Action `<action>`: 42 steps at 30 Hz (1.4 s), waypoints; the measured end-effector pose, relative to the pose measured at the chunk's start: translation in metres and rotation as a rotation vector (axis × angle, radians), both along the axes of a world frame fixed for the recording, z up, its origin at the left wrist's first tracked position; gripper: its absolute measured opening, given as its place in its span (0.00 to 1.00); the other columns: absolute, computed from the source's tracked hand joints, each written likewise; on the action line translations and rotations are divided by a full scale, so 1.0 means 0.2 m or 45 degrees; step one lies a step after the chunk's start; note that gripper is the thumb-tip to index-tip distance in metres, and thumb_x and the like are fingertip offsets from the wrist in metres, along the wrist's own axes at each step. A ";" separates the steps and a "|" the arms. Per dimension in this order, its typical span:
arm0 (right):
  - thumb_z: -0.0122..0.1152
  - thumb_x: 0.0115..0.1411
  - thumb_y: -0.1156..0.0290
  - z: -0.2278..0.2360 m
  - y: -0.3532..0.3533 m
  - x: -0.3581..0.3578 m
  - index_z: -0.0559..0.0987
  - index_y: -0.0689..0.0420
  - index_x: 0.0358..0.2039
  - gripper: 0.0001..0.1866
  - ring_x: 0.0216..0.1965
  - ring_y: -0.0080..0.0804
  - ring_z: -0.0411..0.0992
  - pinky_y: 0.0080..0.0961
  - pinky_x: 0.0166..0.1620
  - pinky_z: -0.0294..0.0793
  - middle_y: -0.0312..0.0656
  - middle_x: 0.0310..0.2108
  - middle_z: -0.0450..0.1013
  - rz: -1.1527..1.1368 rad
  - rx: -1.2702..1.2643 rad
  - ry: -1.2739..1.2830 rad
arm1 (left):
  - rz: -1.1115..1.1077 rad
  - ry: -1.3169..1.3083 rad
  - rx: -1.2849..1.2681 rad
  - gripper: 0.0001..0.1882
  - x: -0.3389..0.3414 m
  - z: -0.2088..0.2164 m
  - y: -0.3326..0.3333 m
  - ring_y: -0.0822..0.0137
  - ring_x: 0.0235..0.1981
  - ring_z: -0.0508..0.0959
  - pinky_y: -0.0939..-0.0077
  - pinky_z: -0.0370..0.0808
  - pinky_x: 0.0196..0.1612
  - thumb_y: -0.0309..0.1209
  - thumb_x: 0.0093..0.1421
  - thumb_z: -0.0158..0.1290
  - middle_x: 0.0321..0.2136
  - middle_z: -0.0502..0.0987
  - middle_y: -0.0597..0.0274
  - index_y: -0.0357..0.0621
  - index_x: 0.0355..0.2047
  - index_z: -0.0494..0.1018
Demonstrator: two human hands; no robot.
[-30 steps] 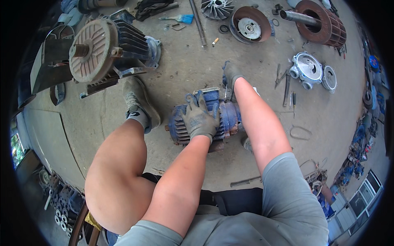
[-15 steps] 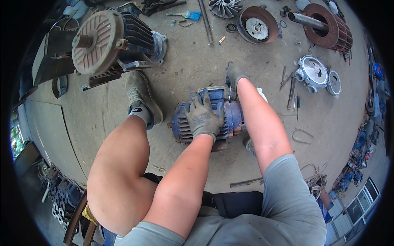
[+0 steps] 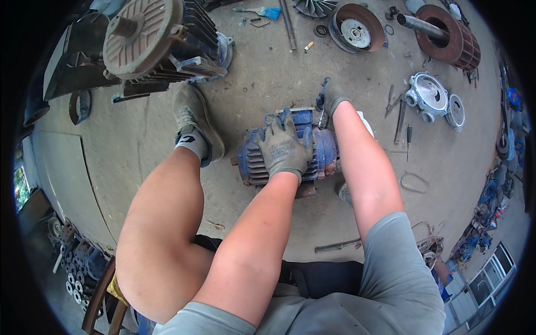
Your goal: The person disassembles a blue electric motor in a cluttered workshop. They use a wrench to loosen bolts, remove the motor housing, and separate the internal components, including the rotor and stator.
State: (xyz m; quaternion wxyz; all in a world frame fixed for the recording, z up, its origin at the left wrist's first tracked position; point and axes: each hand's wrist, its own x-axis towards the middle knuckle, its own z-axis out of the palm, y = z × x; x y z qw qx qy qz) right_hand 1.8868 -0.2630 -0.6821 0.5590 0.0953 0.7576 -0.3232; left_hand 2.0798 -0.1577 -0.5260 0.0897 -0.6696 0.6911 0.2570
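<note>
Motor (image 3: 255, 160) under left grip (image 3: 283, 146), second motor (image 3: 162, 42) ahead-left, screwdriver (image 3: 408, 137) to the right

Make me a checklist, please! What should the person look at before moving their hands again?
1. Left hand on the motor: ok. The left hand lies spread across the blue motor.
2. Gloves on both hands: ok.
3. Right hand's grip: cannot tell. The right hand is near the motor's right end, but its hold is unclear.
4. Left shoe away from the motor: ok. Floor shows between the shoe and it.
5. Leg covered: not ok. The left leg has a bare knee.
6. Loose tools off the floor: not ok. A screwdriver lies to the right.
</note>
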 end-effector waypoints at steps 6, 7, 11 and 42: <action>0.50 0.76 0.51 -0.05 -0.02 -0.01 0.72 0.46 0.31 0.18 0.15 0.32 0.59 0.35 0.20 0.63 0.33 0.17 0.61 -0.116 0.088 -0.006 | -0.004 -0.007 0.015 0.46 0.00 0.01 -0.01 0.43 0.72 0.68 0.43 0.58 0.75 0.59 0.66 0.54 0.74 0.62 0.37 0.49 0.78 0.60; 0.49 0.76 0.51 -0.07 -0.02 0.01 0.74 0.46 0.33 0.17 0.15 0.31 0.59 0.34 0.19 0.63 0.33 0.17 0.60 -0.130 0.095 0.013 | -0.008 -0.005 0.012 0.46 0.00 0.01 -0.02 0.43 0.72 0.68 0.44 0.57 0.75 0.59 0.66 0.54 0.75 0.61 0.37 0.49 0.78 0.59; 0.49 0.75 0.50 -0.14 -0.02 0.05 0.78 0.51 0.37 0.19 0.23 0.37 0.67 0.37 0.26 0.69 0.40 0.26 0.68 0.344 0.062 0.255 | -0.015 0.000 0.020 0.46 0.00 0.01 -0.02 0.45 0.73 0.66 0.45 0.57 0.76 0.60 0.67 0.53 0.75 0.61 0.37 0.48 0.78 0.59; 0.45 0.71 0.63 -0.08 0.06 0.04 0.84 0.65 0.48 0.22 0.58 0.60 0.78 0.48 0.61 0.76 0.63 0.53 0.80 1.225 0.010 1.206 | -0.007 0.052 0.042 0.43 0.00 0.03 -0.01 0.47 0.74 0.65 0.38 0.54 0.76 0.59 0.69 0.52 0.70 0.68 0.41 0.49 0.77 0.61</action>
